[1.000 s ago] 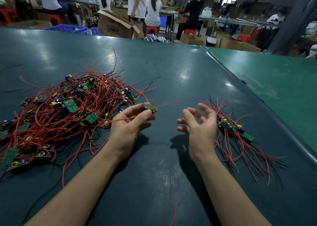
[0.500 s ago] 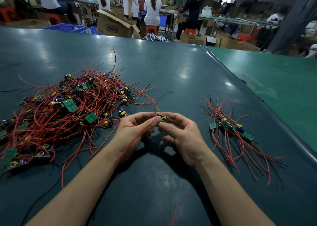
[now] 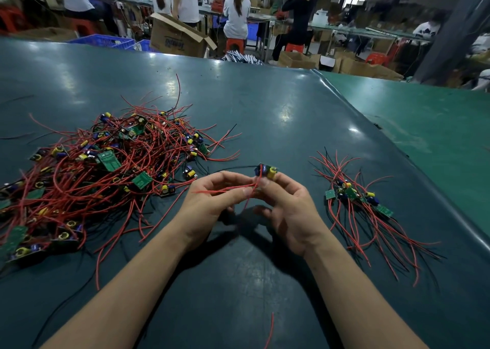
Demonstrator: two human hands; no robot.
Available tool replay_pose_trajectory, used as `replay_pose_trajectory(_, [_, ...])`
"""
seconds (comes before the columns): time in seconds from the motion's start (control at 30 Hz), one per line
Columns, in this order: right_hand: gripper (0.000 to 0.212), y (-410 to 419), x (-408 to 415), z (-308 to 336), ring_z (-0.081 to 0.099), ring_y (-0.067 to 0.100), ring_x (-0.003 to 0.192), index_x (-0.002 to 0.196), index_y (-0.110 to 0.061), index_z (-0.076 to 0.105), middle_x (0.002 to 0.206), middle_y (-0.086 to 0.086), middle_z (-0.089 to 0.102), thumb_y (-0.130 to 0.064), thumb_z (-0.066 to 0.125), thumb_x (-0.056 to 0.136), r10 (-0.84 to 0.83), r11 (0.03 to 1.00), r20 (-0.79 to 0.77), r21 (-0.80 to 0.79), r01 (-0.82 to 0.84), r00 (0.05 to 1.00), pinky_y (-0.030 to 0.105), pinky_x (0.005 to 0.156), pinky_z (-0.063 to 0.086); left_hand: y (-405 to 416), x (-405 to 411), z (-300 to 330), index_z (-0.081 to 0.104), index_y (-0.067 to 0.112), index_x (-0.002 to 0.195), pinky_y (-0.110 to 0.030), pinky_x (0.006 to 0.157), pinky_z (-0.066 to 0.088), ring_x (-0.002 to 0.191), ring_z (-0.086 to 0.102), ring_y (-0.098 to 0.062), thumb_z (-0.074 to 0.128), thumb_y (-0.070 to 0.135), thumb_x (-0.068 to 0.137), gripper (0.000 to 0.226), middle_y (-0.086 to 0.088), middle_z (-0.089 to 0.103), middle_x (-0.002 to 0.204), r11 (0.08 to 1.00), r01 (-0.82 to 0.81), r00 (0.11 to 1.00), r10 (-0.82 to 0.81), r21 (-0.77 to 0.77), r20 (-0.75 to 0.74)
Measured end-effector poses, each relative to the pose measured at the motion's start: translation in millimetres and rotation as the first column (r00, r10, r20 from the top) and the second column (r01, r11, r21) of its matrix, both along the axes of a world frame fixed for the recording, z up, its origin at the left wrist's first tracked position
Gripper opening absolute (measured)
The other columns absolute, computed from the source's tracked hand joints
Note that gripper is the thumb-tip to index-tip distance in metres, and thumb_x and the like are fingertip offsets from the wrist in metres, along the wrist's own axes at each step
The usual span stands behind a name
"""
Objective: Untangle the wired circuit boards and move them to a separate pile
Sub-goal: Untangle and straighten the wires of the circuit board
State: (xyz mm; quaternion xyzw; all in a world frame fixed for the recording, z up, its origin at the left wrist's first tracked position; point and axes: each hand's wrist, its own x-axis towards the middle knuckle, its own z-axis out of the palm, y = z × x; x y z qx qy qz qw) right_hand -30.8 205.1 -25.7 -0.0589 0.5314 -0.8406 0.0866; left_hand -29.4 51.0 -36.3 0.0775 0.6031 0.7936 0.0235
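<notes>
1. Board [image 3: 266,171] is at frame centre, pinched in my right hand [image 3: 287,210] and held off the table so its leads hang free.
2. Left hand [image 3: 212,205] pinches its red wires [image 3: 228,189] to straighten them.
3. Tangled heap [image 3: 100,173] sits centre-left; sorted pile [image 3: 355,197] centre-right — kept well apart.

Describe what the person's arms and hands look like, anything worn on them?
Both forearms are bare right down to the bottom edge of the picture, with no sleeves visible. The left hand and right hand wear no gloves, and no rings, watch or wrist strap show. Fingernails look short and unpainted.
</notes>
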Motion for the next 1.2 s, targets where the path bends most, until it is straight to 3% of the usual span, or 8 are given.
replay_pose_trajectory(0.37, [0.007, 10.9, -6.1, 2.7, 0.053, 0.011, 0.052, 0.085, -0.009, 0.068, 0.060, 0.000, 0.058, -0.004, 0.063, 0.085, -0.126, 0.991, 0.034, 0.056, 0.124, 0.991, 0.020, 0.049, 0.046, -17.5, -2.1, 8.1, 0.069, 0.003, 0.118, -0.035, 0.077, 0.040, 0.087, 0.059, -0.017, 0.070, 0.057, 0.062, 0.078, -0.011, 0.068, 0.112, 0.884, 0.363, 0.883, -0.428, 0.295, 0.195])
replay_pose_trajectory(0.53, [0.010, 8.4, -3.3, -0.2, 0.052, 0.011, 0.047, 0.088, -0.006, 0.068, 0.059, 0.001, 0.058, 0.000, 0.061, 0.090, -0.069, 0.984, 0.008, 0.165, 0.067, 0.998, 0.021, 0.045, 0.048, -3.0, -0.1, 2.5, 0.078, 0.015, 0.102, -0.023, 0.066, 0.046, 0.078, 0.056, -0.012, 0.067, 0.023, 0.075, 0.030, -0.003, 0.068, 0.095, 0.973, 0.212, 0.961, -0.225, 0.094, 0.159])
replay_pose_trajectory(0.67, [0.013, 11.7, -3.2, 1.0, 0.054, 0.011, 0.046, 0.086, -0.005, 0.070, 0.058, 0.001, 0.060, -0.017, 0.068, 0.081, 0.003, 0.980, 0.020, 0.200, -0.007, 1.000, 0.020, 0.044, 0.048, -14.0, -2.8, 3.3, 0.071, 0.011, 0.116, -0.032, 0.083, 0.045, 0.104, 0.058, -0.017, 0.077, 0.036, 0.068, 0.055, -0.008, 0.066, 0.121, 0.937, 0.303, 0.934, -0.328, 0.173, 0.141])
replay_pose_trajectory(0.77, [0.016, 12.0, -0.4, 3.6, 0.050, 0.008, 0.042, 0.075, -0.010, 0.071, 0.059, 0.000, 0.062, -0.026, 0.069, 0.075, 0.054, 0.965, 0.017, 0.256, -0.057, 0.998, 0.019, 0.040, 0.044, -17.5, -3.6, 5.2, 0.070, 0.010, 0.118, -0.034, 0.087, 0.045, 0.101, 0.061, -0.017, 0.080, 0.049, 0.062, 0.069, -0.007, 0.067, 0.118, 0.885, 0.397, 0.887, -0.438, 0.242, 0.149])
replay_pose_trajectory(0.9, [0.033, 10.7, 2.2, -0.2, 0.037, 0.006, 0.034, 0.058, -0.011, 0.065, 0.048, -0.003, 0.052, -0.019, 0.065, 0.091, 0.044, 0.904, -0.038, 0.427, -0.023, 0.998, 0.015, 0.035, 0.029, -5.6, -1.7, 2.2, 0.078, 0.013, 0.095, -0.023, 0.069, 0.053, 0.076, 0.061, -0.015, 0.083, 0.015, 0.067, 0.028, -0.006, 0.072, 0.091, 0.968, 0.213, 0.964, -0.231, 0.136, 0.132])
replay_pose_trajectory(1.0, [0.035, 9.6, 3.1, -2.8, 0.028, 0.006, 0.035, 0.069, 0.008, 0.058, 0.045, -0.003, 0.039, -0.017, 0.065, 0.092, 0.062, 0.852, -0.064, 0.523, -0.020, 0.996, 0.016, 0.035, 0.023, 0.5, -0.8, 0.5, 0.077, 0.012, 0.087, -0.021, 0.063, 0.052, 0.068, 0.062, -0.014, 0.079, 0.009, 0.065, 0.023, -0.008, 0.072, 0.082, 0.986, 0.126, 0.986, -0.136, 0.106, 0.097])
replay_pose_trajectory(1.1, [0.038, 10.1, 1.9, -0.1, 0.034, 0.007, 0.034, 0.055, -0.011, 0.054, 0.045, -0.003, 0.045, -0.020, 0.067, 0.090, 0.050, 0.911, -0.061, 0.411, -0.021, 0.997, 0.015, 0.036, 0.026, 0.4, -2.1, 2.9, 0.077, 0.011, 0.080, -0.022, 0.066, 0.053, 0.063, 0.063, -0.014, 0.068, 0.013, 0.071, 0.013, -0.009, 0.071, 0.077, 0.981, 0.065, 0.991, -0.084, 0.181, 0.103])
replay_pose_trajectory(1.2, [0.029, 14.6, -1.1, 8.1, 0.039, 0.010, 0.039, 0.062, -0.018, 0.064, 0.055, -0.002, 0.051, -0.032, 0.064, 0.087, 0.109, 0.989, 0.061, 0.096, -0.115, 0.992, 0.017, 0.037, 0.029, -3.3, -5.0, 6.2, 0.073, 0.010, 0.090, -0.023, 0.064, 0.057, 0.066, 0.067, -0.015, 0.067, 0.014, 0.074, 0.018, -0.009, 0.073, 0.082, 0.956, 0.030, 0.974, -0.094, 0.291, 0.208])
